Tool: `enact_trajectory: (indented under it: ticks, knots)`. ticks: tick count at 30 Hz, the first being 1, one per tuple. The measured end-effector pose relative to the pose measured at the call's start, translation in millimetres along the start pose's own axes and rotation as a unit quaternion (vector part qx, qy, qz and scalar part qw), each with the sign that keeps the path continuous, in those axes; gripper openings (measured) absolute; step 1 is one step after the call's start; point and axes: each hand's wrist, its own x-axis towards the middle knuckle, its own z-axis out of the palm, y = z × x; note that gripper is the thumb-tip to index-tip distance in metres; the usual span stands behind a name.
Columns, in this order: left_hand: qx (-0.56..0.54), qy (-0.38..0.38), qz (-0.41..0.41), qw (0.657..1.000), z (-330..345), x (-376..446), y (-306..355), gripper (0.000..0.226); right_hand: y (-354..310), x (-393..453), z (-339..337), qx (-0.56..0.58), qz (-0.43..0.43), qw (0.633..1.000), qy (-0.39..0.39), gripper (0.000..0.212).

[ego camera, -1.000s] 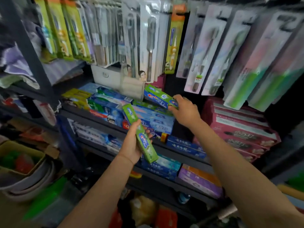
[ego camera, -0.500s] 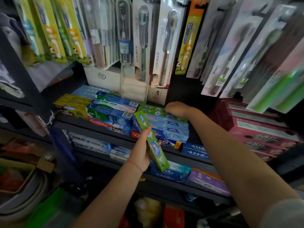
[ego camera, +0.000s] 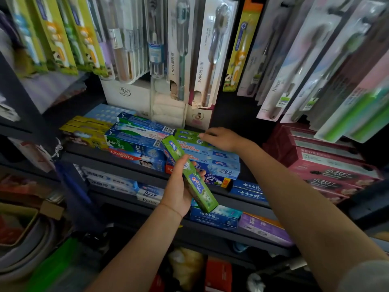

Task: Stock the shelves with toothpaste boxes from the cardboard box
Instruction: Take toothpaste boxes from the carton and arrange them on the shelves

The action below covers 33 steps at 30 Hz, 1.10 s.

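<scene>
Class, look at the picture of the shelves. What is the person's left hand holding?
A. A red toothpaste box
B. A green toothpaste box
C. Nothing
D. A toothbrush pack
B: the left hand grips a green toothpaste box tilted in front of the shelf, while the right hand rests on the green boxes already stacked there.

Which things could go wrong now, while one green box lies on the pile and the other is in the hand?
The green toothpaste box on the pile lies on stacked blue toothpaste boxes; a push from the right hand might shift it or the stack. The left hand holds the second green toothpaste box tilted, near its middle; it could slip or knock the shelf's front boxes.
</scene>
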Motion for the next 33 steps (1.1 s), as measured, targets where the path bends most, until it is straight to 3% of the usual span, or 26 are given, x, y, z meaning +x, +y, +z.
enact_trajectory:
  ticks: [2, 6, 10, 11, 13, 15, 16, 18, 21, 22, 23, 24, 25, 26, 27, 30, 33]
  knots:
    - [0.007, 0.000, 0.003, 1.000, 3.2, -2.6, 1.4, 0.042, -0.2, -2.2, -2.7, -0.009, -0.015, 1.000, 0.024, 0.086]
    - [0.014, 0.010, 0.016, 1.000, 7.4, -6.6, 2.3, 0.043, -0.4, -16.7, -0.2, -0.031, -0.043, 0.999, 0.002, 0.064]
    - [0.062, 0.027, 0.035, 0.997, 10.7, -7.6, 5.2, 0.042, -14.4, -54.3, -6.1, 0.065, -0.117, 0.985, 0.107, 0.047]
    - [0.085, 0.042, 0.047, 0.994, 12.9, -8.3, 8.4, 0.043, -20.6, -67.3, -8.6, 0.119, -0.129, 0.980, 0.099, 0.040]
    - [0.128, 0.058, 0.075, 0.987, 17.0, -7.8, 15.7, 0.048, -35.2, -94.0, -12.5, 0.193, -0.141, 0.971, 0.007, 0.036]
    - [0.148, 0.051, 0.089, 0.984, 23.6, -7.6, 21.3, 0.053, -44.0, -110.1, -8.2, 0.133, -0.145, 0.978, -0.069, 0.046]
    - [0.148, 0.042, 0.084, 0.984, 28.0, -8.3, 23.4, 0.055, -46.1, -113.7, -3.9, 0.074, -0.149, 0.984, -0.065, 0.055]
    - [0.140, 0.009, 0.057, 0.988, 37.7, -13.1, 26.8, 0.051, -44.7, -111.9, 4.3, 0.005, -0.154, 0.988, -0.005, 0.059]
    - [0.229, -0.020, 0.052, 0.972, 46.1, -21.8, 30.4, 0.036, -29.8, -105.8, 5.6, 0.028, -0.126, 0.990, 0.062, 0.046]
    - [0.305, -0.005, 0.099, 0.947, 42.5, -21.7, 30.9, 0.032, -22.2, -104.7, 2.9, 0.020, -0.105, 0.991, 0.080, 0.039]
    - [0.415, 0.021, 0.196, 0.888, 33.9, -17.9, 30.6, 0.026, -13.4, -103.4, -0.2, 0.000, -0.083, 0.992, 0.100, 0.033]
    - [0.527, 0.048, 0.323, 0.784, 23.9, -12.3, 30.9, 0.018, -4.9, -102.7, -3.1, -0.031, -0.058, 0.991, 0.115, 0.031]
    - [0.620, 0.054, 0.428, 0.656, 14.2, -4.5, 32.2, 0.015, 3.0, -102.1, -5.2, -0.055, -0.036, 0.990, 0.126, 0.032]
    - [0.684, 0.039, 0.483, 0.545, 6.8, 5.3, 33.0, 0.023, 9.8, -101.4, -6.6, -0.062, -0.021, 0.989, 0.134, 0.034]
    - [0.737, 0.014, 0.477, 0.478, 1.3, 16.2, 33.3, 0.034, 14.9, -100.5, -7.3, -0.054, -0.011, 0.988, 0.141, 0.037]
    - [0.837, -0.032, 0.353, 0.416, 2.0, 37.4, 34.8, 0.055, 22.4, -99.5, -8.7, 0.011, -0.001, 0.986, 0.165, 0.044]
    - [0.852, -0.029, 0.330, 0.405, 6.4, 49.2, 35.5, 0.057, 24.8, -100.0, -8.7, 0.051, 0.000, 0.981, 0.187, 0.049]
